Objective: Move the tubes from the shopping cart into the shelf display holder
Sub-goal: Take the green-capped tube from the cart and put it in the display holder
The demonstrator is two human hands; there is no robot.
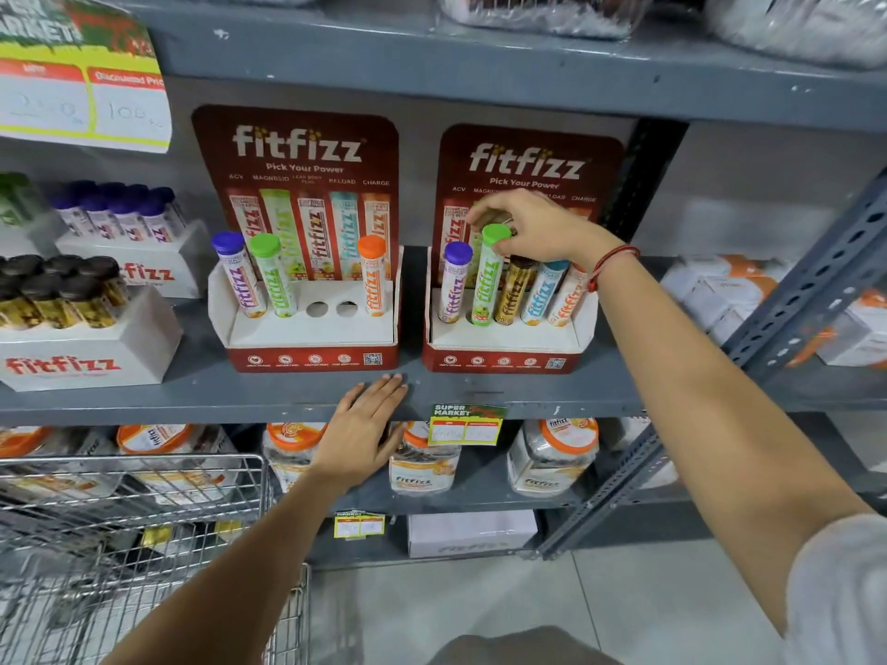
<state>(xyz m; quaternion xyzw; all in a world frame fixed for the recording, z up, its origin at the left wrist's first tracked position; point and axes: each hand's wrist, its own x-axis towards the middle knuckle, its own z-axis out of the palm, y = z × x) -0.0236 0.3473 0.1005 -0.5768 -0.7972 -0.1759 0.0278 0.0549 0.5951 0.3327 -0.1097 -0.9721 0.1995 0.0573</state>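
Two red-and-white display holders stand side by side on the grey shelf. The right holder carries several tubes. My right hand grips the green cap of the green tube, which stands in the holder's second slot, between a purple-capped tube and a gold tube. The left holder has a purple, a green and an orange tube, with two round holes bare in its middle. My left hand lies flat against the shelf's front edge, fingers apart. The wire shopping cart is at lower left.
White boxes of dark-capped and purple-capped tubes fill the shelf's left side. Orange-lidded jars sit on the shelf below. A slanted grey metal upright crosses the right side. Price tags hang from the shelf edges.
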